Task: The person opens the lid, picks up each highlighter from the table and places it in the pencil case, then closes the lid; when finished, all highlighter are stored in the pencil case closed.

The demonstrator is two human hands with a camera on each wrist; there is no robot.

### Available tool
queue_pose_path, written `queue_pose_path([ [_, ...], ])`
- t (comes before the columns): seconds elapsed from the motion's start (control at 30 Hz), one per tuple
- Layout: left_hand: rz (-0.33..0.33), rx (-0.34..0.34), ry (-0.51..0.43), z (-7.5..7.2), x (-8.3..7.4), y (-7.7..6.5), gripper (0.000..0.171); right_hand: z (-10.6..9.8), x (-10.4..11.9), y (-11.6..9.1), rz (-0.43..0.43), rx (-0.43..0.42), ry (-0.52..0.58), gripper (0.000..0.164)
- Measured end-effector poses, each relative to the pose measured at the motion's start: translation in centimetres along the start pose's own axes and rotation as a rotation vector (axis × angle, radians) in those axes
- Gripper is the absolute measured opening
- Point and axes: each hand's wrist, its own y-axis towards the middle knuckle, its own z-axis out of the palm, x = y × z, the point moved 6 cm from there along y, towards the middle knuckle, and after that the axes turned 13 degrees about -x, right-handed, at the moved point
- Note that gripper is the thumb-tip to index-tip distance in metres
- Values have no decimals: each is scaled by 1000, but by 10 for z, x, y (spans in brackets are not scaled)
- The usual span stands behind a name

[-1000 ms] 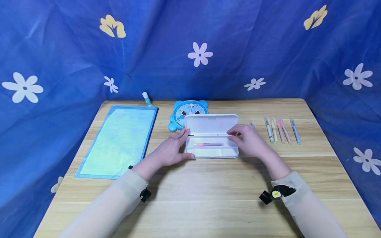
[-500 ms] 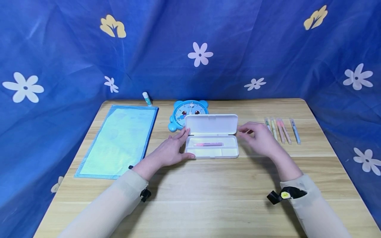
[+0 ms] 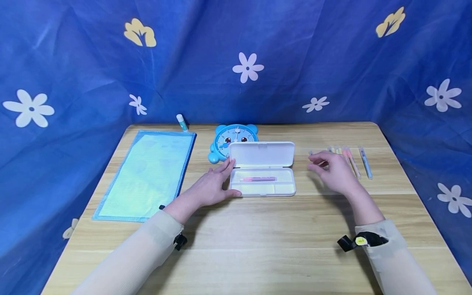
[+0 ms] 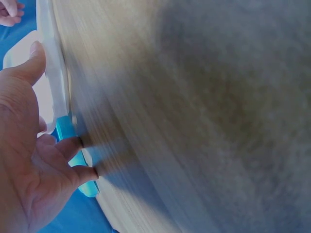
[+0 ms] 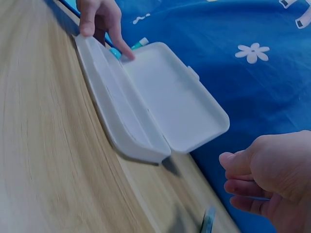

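Note:
A white pencil case (image 3: 284,188) lies on the table with its lid (image 3: 262,154) raised. In its long compartment is a pink marker (image 3: 259,179). My left hand (image 3: 208,187) rests at the case's left end, thumb at the front corner and a finger against the lid's lower left; its fingers are spread. To the right of the case hovers my right hand (image 3: 332,169), fingers loosely curled and holding nothing. Close by its fingertips, mostly hidden in the head view, a marker (image 5: 208,221) lies on the table, seen below the hand in the right wrist view.
Beyond the right hand lie two pink markers (image 3: 352,162) and a blue marker (image 3: 366,163), with others partly covered by the hand. Behind the case stands a blue toy clock (image 3: 223,141). A blue mesh folder (image 3: 147,176) and a glue stick (image 3: 182,122) are at left.
My right hand has moved right, away from the case's right end toward the markers. The left hand, the case and the pink marker inside stay where they were.

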Motion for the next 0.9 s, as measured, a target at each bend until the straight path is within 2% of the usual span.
queue_pose_path([
  [0.2,-3,2,0,0,0,0,111,-6,-12,-4,44,-28,-27,23],
  [0.5,-4,2,-1,-1,-1,0,111,-10,-30,-9,119,-21,-57,24],
  [0.9,-4,3,3,0,-1,1,111,-4,-40,-19,102,-20,-190,26],
])
